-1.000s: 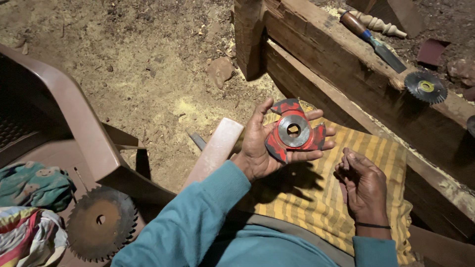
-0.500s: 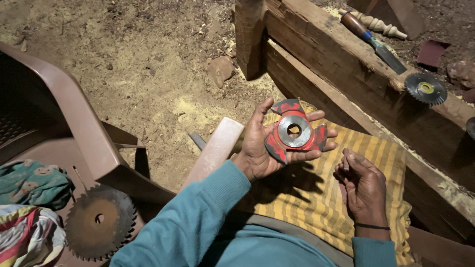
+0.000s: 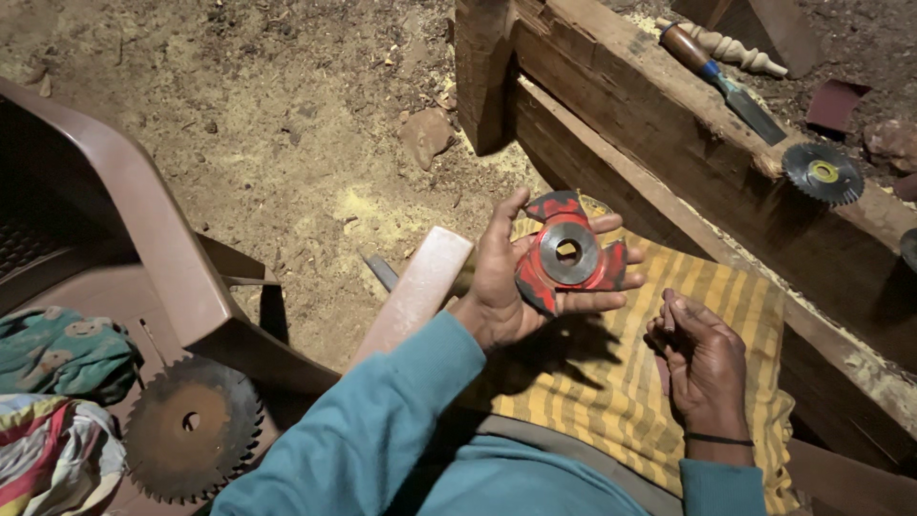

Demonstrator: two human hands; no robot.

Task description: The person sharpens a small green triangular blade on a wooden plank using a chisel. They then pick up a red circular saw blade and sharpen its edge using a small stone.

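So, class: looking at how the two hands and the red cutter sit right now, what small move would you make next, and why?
Probably bring the right hand up to the red cutter: the left hand holds it flat on open fingers, its centre hole facing up, while the right rests loosely curled on the striped cloth, apparently free.

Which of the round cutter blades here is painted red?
The red cutter with the silver centre ring, held in the left hand. The rusty saw blade on the chair is brown; the small blade on the beam is dark with a yellow centre.
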